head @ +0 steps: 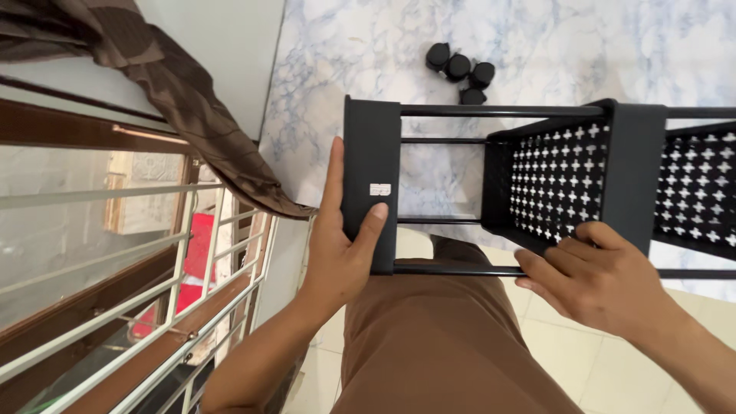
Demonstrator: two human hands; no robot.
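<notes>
Black metal storage cart [537,176] lies on its side across the person's lap, over brown trousers [445,345], above a marble-pattern floor [345,69].

Left hand [337,238] grips the solid end panel [372,192] at the cart's left end: thumb laid across the panel face just below a small white sticker [380,189], fingers wrapped behind the edge, out of sight. Closed firmly on it.

Right hand [594,280] rests at the lower edge of a perforated basket [556,188] with cross-shaped cut-outs; fingers curled and touching the basket corner and the lower rod [460,270], partly closed. Whether it truly clamps the rod I cannot tell.

Four black caster wheels [460,73] sit clustered on the floor beyond the frame, well apart from both hands.

Brown curtain [192,100] and a white window grille [138,291] at left.

Judgement on handling: with the frame on its side, the end panel wants to stay square to the thin rods. Left hand should brace the panel flat while the right steadies the basket, so nothing twists or slips off the knee.
</notes>
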